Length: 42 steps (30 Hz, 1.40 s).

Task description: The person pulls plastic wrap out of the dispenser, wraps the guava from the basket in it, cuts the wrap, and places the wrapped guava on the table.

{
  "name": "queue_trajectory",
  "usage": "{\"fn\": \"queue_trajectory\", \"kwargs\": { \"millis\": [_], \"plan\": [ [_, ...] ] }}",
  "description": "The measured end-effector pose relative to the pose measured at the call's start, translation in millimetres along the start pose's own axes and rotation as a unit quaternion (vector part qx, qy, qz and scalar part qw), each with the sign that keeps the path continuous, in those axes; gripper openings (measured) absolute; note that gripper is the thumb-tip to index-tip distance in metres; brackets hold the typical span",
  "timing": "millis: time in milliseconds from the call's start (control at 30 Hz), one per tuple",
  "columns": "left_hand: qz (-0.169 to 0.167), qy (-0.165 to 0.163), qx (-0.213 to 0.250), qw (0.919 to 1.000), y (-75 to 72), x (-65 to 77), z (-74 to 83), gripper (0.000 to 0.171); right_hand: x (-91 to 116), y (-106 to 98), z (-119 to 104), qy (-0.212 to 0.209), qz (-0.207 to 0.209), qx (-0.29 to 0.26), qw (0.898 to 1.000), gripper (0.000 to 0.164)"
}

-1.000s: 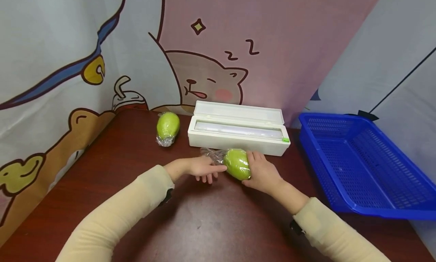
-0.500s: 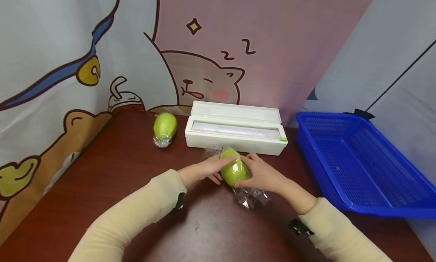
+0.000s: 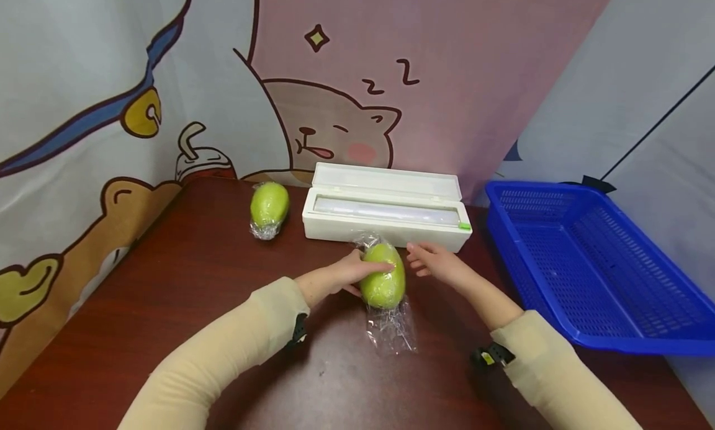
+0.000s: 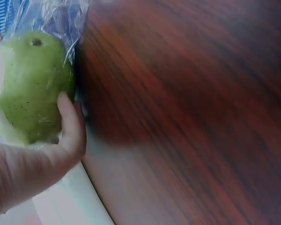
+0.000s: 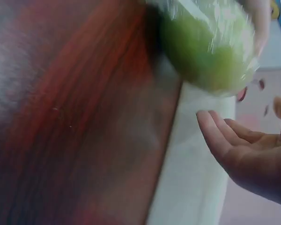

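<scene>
My left hand grips a green mango in clear plastic wrap from its left side, thumb over the top. In the left wrist view, the mango shows its dark stem spot, and a digit of the hand curls against its side. Loose wrap trails from the near end; more bunches at the far end. To the right, apart from the mango, my right hand holds nothing, its fingers loosely bent. The right wrist view shows these fingers beside the wrapped mango.
Behind the hands stands a white wrap dispenser, lid raised, a roll of film inside. A second wrapped mango lies at the back left. At the right is a blue plastic basket. All stand on a dark wooden table.
The mango has turned so its loose wrap points toward me. My left hand has moved onto it and grips it. My right hand has let go and drawn off to the right.
</scene>
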<state>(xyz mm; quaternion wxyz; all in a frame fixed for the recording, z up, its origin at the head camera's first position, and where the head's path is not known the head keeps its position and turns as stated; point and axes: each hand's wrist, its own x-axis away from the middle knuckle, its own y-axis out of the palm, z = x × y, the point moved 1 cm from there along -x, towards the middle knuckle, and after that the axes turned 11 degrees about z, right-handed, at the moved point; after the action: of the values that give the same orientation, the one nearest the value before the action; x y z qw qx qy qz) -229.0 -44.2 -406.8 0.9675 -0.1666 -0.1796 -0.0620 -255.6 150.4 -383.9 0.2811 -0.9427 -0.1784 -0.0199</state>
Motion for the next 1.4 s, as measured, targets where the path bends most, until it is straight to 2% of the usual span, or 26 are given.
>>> {"fn": "queue_trajectory", "kwargs": {
  "millis": [100, 233, 333, 433, 567, 700, 800, 867, 933, 967, 1067, 1133, 1167, 1233, 1400],
  "plan": [
    [-0.024, 0.011, -0.005, 0.9996, -0.1, -0.8, 0.0, 0.068, -19, 2, 6, 0.049, -0.023, -0.061, 0.997, 0.067],
    [-0.056, 0.022, -0.002, 0.9982, 1.9, -1.0, 1.0, 0.068, -39, 7, 12, 0.101, -0.065, -0.129, 0.984, 0.083],
    [-0.069, 0.023, -0.001, 0.9973, 3.2, -0.7, 1.8, 0.068, -52, 12, 12, 0.12, -0.074, -0.158, 0.977, 0.083],
    [-0.079, 0.021, 0.005, 0.9966, 5.0, -0.2, 3.4, 0.068, -59, 14, 13, 0.094, -0.058, -0.155, 0.982, 0.066],
    [-0.08, 0.02, 0.01, 0.9966, 7.2, -0.6, 6.5, 0.073, -58, 11, 15, 0.023, -0.005, -0.124, 0.992, 0.042],
    [-0.069, 0.013, 0.011, 0.9975, 4.9, -1.5, 6.7, 0.077, -53, 10, 16, -0.027, 0.022, -0.135, 0.99, 0.037],
    [-0.065, 0.009, 0.017, 0.9977, 2.8, -2.3, 4.8, 0.08, -48, 9, 15, -0.058, 0.009, -0.144, 0.988, 0.036],
    [-0.065, 0.01, 0.018, 0.9976, 2.2, -3.1, 3.5, 0.081, -42, 5, 13, -0.094, -0.016, -0.124, 0.988, 0.037],
    [-0.07, 0.014, 0.016, 0.9973, 1.7, -3.5, 3.2, 0.082, -35, -1, 8, -0.147, -0.05, -0.065, 0.986, 0.043],
    [-0.072, 0.016, 0.015, 0.9971, 1.4, -3.8, 3.4, 0.081, -31, -5, 5, -0.179, -0.064, -0.02, 0.982, 0.047],
    [-0.079, 0.021, 0.01, 0.9966, -0.5, -4.8, 3.6, 0.079, -20, -9, -2, -0.265, -0.098, 0.102, 0.954, 0.07],
    [-0.081, 0.024, 0.009, 0.9964, -1.6, -5.6, 3.2, 0.077, -14, -7, -5, -0.299, -0.105, 0.164, 0.934, 0.086],
    [-0.08, 0.026, 0.008, 0.9964, -1.9, -6.0, 2.9, 0.076, -13, -5, -5, -0.31, -0.105, 0.183, 0.927, 0.091],
    [-0.079, 0.031, 0.0, 0.9964, -1.9, -6.5, 2.2, 0.075, -10, -1, -4, -0.311, -0.098, 0.204, 0.923, 0.1],
    [-0.056, 0.049, -0.009, 0.9972, -3.7, -7.8, -1.2, 0.079, -5, 4, 1, -0.279, -0.063, 0.235, 0.929, 0.098]
  ]
}}
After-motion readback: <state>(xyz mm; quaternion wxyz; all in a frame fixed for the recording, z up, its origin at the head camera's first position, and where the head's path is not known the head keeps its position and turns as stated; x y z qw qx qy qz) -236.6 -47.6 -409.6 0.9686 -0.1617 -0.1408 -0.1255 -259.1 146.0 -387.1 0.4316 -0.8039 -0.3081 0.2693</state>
